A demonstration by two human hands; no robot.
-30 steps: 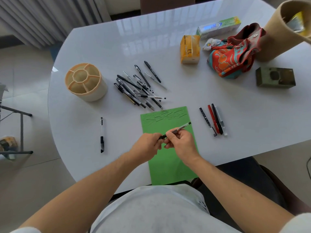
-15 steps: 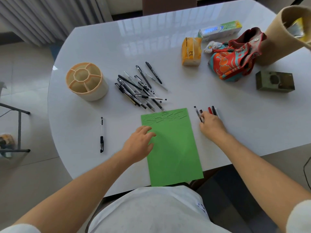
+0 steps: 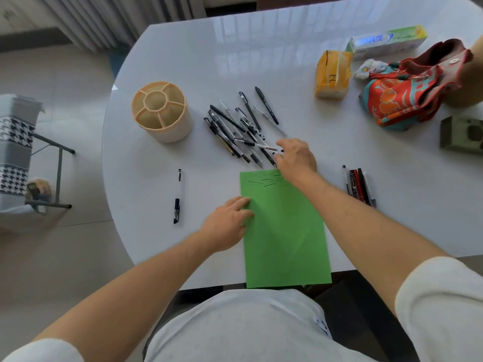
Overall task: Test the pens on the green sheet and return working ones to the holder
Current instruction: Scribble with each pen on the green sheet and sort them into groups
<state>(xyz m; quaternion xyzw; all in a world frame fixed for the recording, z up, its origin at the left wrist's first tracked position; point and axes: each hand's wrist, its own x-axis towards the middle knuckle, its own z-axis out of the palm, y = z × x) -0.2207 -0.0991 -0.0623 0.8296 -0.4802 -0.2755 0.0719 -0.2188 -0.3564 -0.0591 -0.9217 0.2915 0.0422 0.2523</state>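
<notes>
A green sheet [image 3: 285, 236] lies at the table's near edge, with scribbles along its far end. My left hand [image 3: 227, 223] rests flat on the sheet's left edge, fingers apart. My right hand [image 3: 296, 158] reaches past the sheet's far edge to the pile of pens [image 3: 240, 129]; its fingertips touch the near end of a white-barrelled pen [image 3: 254, 145], and I cannot tell whether they grip it. The beige round holder [image 3: 162, 111] with several compartments stands empty at the left. A row of pens [image 3: 359, 186] lies right of the sheet.
A single black-and-white pen [image 3: 177, 195] lies left of the sheet. At the far right are an orange packet [image 3: 332, 74], a toothpaste box [image 3: 386, 41], a red patterned bag [image 3: 407, 92] and a grey-green block [image 3: 462, 137]. A small side table [image 3: 18, 142] stands on the floor at the left.
The pen I held in both hands has gone to the row on the right. My right hand then swung left to the pile. My left hand settled onto the sheet's edge.
</notes>
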